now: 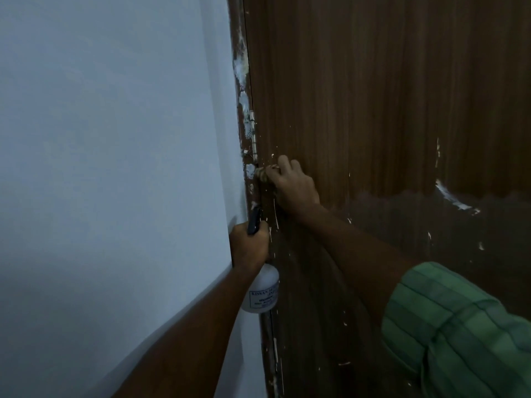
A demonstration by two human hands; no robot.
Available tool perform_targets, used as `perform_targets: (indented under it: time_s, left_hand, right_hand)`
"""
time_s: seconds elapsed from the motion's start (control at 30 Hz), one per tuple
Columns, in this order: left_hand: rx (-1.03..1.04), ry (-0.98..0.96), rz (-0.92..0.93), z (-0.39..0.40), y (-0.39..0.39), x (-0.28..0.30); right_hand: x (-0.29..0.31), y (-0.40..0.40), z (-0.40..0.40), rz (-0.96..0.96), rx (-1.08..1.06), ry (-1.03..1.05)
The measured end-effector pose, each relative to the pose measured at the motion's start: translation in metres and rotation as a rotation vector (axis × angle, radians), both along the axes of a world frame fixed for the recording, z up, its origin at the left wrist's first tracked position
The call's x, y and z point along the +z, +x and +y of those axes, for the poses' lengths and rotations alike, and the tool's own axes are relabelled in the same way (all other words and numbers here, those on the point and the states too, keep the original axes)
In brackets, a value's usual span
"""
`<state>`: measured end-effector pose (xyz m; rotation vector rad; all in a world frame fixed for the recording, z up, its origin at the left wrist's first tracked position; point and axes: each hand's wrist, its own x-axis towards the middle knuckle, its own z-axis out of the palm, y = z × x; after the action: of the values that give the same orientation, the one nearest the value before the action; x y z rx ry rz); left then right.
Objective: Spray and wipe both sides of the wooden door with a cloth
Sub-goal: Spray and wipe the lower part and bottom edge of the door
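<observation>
Right hand [293, 186] presses a bunched cloth [263, 174] on the wooden door [373, 110] at its hinge edge — soft, light, best held wadded under curled fingers. Left hand [249, 245] closed round the spray bottle [263, 291] neck — light plastic, probably slippery when wet.

Brown wood-grain door [373, 96] with white flecks; green checked sleeve [459, 326]; pale blue wall [115, 139]
</observation>
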<state>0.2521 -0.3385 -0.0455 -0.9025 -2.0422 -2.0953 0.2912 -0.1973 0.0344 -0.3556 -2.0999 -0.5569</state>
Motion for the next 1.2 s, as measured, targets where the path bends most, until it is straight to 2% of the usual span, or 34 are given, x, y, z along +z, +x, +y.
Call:
perform_targets:
  time_s: [0.03,0.07,0.17,0.2,0.23,0.3,0.37,0.43,0.5,0.6,0.63,0.7,0.8,0.87,0.93,1.0,1.03,1.07,1.13,1.2]
  left_hand:
    - [0.010,-0.001,0.017,0.000,-0.002,0.000]
    - [0.015,-0.019,0.041,0.002,-0.002,-0.001]
    - [0.039,-0.042,0.085,0.003,-0.001,0.003]
    - [0.045,-0.051,0.097,0.004,0.000,0.005]
    - [0.047,-0.047,0.097,0.004,0.000,0.007]
    - [0.043,-0.043,0.081,0.005,0.002,0.009]
    - [0.029,-0.040,0.077,0.007,0.003,0.010]
    - [0.015,-0.037,0.083,0.008,0.004,0.010]
    - [0.019,-0.042,0.088,0.009,0.003,0.011]
    - [0.036,-0.041,0.089,0.012,-0.001,0.015]
    - [0.030,-0.036,0.097,0.012,0.001,0.017]
    - [0.006,-0.039,0.121,0.013,0.002,0.019]
    - [-0.036,-0.067,0.147,0.012,0.003,0.018]
    - [-0.049,-0.097,0.178,0.014,0.003,0.019]
    - [-0.053,-0.116,0.205,0.014,0.006,0.022]
    - [-0.063,-0.126,0.229,0.015,0.009,0.024]
    - [-0.074,-0.130,0.238,0.016,0.011,0.024]
    - [-0.091,-0.136,0.245,0.017,0.013,0.024]
    - [-0.129,-0.131,0.244,0.019,0.016,0.025]
    - [-0.159,-0.130,0.259,0.024,0.019,0.025]
  right_hand:
    - [-0.007,-0.002,0.000,0.035,0.015,-0.009]
    - [-0.023,-0.003,0.001,-0.019,0.018,0.004]
    - [-0.073,0.000,0.003,-0.455,0.084,0.150]
    - [-0.080,0.004,0.005,-0.561,0.056,0.188]
    - [-0.076,0.007,0.007,-0.572,0.025,0.225]
    - [-0.055,0.009,0.008,-0.383,-0.029,0.253]
    - [-0.029,0.013,0.010,-0.118,-0.084,0.165]
    - [-0.030,0.015,0.015,0.038,-0.045,0.088]
    - [-0.059,0.014,0.022,-0.031,0.010,0.106]
    - [-0.113,0.024,0.034,-0.488,0.043,0.345]
    - [-0.113,0.031,0.040,-0.546,0.026,0.412]
    - [-0.091,0.041,0.047,-0.390,-0.009,0.436]
    - [-0.053,0.055,0.049,0.001,-0.066,0.290]
    - [-0.064,0.058,0.047,0.116,-0.057,0.190]
    - [-0.104,0.059,0.048,0.067,-0.018,0.188]
    - [-0.141,0.066,0.052,-0.203,0.039,0.310]
    - [-0.143,0.072,0.057,-0.334,0.045,0.372]
    - [-0.134,0.078,0.059,-0.385,0.038,0.408]
    - [-0.097,0.084,0.059,-0.264,-0.021,0.388]
    - [-0.061,0.086,0.056,-0.027,-0.079,0.264]
